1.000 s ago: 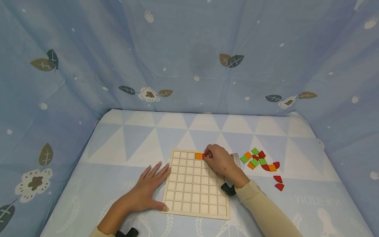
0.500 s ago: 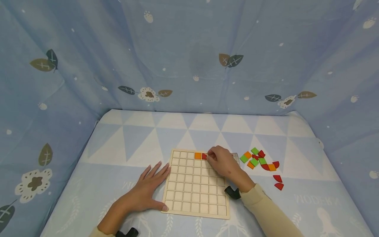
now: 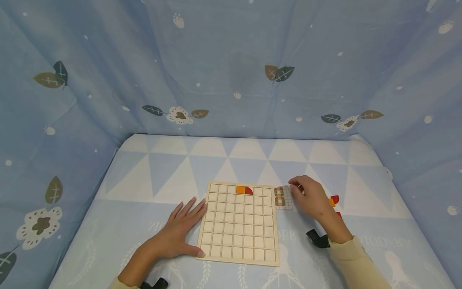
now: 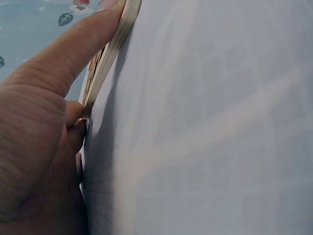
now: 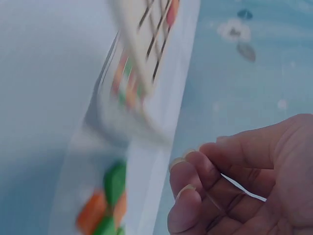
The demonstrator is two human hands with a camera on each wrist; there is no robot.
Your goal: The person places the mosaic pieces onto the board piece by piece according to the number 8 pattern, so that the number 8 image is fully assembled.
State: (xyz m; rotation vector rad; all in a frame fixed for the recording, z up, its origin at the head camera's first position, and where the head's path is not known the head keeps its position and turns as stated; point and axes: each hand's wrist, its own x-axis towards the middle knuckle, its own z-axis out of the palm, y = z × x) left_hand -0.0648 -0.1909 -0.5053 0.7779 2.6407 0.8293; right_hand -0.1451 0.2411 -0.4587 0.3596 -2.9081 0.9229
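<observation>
A pale wooden grid board lies on the table. In its far row an orange square tile and a red quarter-round tile sit side by side. My left hand rests at the board's left side, fingers spread along the edge and thumb on the near corner. Off the board's right side, my right hand is over the table with loosely bent fingers and nothing seen between them. Just left of its fingertips lies a small card printed with a coloured grid pattern.
Loose red tiles show past the right hand, which hides most of the pile in the head view. Blurred green and orange tiles appear in the right wrist view. A blue patterned curtain rises behind the table.
The right hand has let go of the red tile in the far row and moved right, off the board, uncovering the pattern card. The left hand stays put.
</observation>
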